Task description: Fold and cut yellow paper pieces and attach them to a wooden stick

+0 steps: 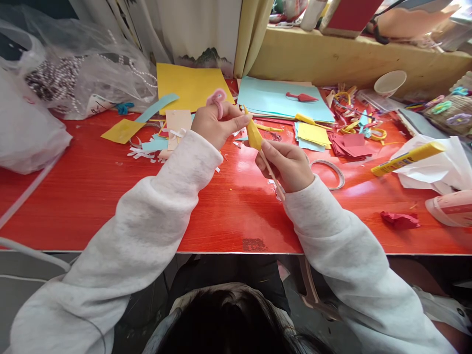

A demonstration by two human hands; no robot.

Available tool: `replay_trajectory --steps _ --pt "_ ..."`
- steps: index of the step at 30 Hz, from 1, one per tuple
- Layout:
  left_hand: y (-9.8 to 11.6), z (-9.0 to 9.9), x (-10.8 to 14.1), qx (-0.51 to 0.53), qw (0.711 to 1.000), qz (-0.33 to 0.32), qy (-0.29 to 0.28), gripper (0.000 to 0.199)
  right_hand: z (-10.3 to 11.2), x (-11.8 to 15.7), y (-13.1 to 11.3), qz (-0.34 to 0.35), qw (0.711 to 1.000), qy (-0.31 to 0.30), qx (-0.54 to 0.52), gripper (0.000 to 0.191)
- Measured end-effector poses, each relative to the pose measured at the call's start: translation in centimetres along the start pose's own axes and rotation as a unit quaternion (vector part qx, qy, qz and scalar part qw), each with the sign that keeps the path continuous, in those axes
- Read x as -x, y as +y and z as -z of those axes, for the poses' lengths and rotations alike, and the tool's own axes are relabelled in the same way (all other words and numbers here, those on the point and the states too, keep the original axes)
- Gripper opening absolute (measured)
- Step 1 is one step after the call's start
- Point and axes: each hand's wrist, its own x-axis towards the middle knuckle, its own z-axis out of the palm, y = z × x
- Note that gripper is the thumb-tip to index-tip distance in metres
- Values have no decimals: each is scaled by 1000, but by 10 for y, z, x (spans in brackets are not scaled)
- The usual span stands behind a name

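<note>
A yellow folded paper piece (253, 134), wide in the middle and pointed at its upper end, is held up between my hands above the red table. My left hand (217, 123), with a pink fuzzy ring on a finger, pinches its upper tip. The fingers of my right hand (285, 164) close round its lower end, where a thin pale stick (272, 173) runs down toward my right sleeve. Behind them, a red folded paper piece with a curved stem (302, 97) lies on light blue sheets (283, 93).
On the red table (228, 216), yellow sheets (191, 86) and paper scraps lie behind my left hand. Plastic bags (29, 118) stand at the left. Small paper squares (313, 135), a tape ring (334, 172), a yellow glue stick (407, 158) and crumpled red paper (400, 220) are at the right.
</note>
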Motion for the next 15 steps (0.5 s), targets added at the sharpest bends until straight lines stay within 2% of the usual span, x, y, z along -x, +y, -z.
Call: replay_trajectory --steps 5,11,15 --pt "7 -1 6 -69 997 -46 11 21 -3 1 -1 31 999 36 23 34" --pt "5 0 7 -180 972 -154 8 28 -4 1 -1 54 993 67 82 33" --pt "2 2 5 -255 960 -114 -5 43 -4 -1 1 68 990 69 104 36"
